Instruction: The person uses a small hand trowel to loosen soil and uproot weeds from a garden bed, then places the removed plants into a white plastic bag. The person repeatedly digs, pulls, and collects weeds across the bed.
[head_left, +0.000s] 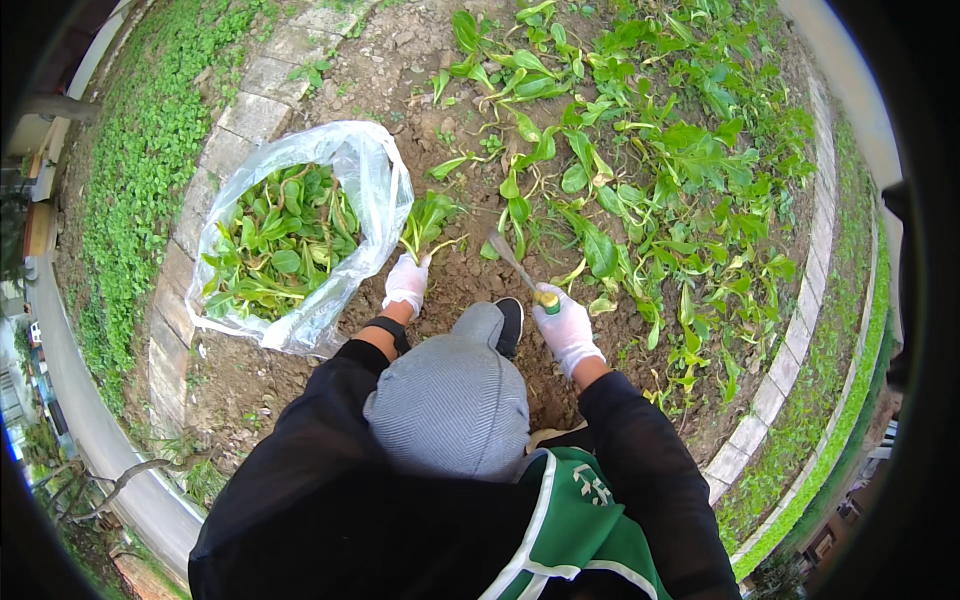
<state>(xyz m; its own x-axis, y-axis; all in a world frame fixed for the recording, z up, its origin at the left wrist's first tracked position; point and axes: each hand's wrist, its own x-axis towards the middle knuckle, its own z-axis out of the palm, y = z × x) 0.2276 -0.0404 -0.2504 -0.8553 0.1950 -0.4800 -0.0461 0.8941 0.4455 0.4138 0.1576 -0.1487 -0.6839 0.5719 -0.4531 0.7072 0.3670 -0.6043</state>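
My left hand (407, 283), in a thin white glove, grips a cut leafy green plant (427, 219) by its stem end. Its leaves point away from me, beside the rim of a clear plastic bag (379, 161). Inside the bag lies a heap of picked leafy greens (286, 232). My right hand (566, 324), gloved too, is closed around the yellow and green handle of a small hand tool with a flat metal blade (507, 251). The blade points forward and left, over the soil near rooted leafy greens (600, 247); whether its tip touches the ground I cannot tell.
Leafy plants (697, 161) fill the bed ahead and to the right. A paving-block edging (251, 116) runs along the left, with low green ground cover (142, 165) beyond it. Another pale edging (784, 367) curves along the right. My shoe (511, 322) rests on bare soil between my hands.
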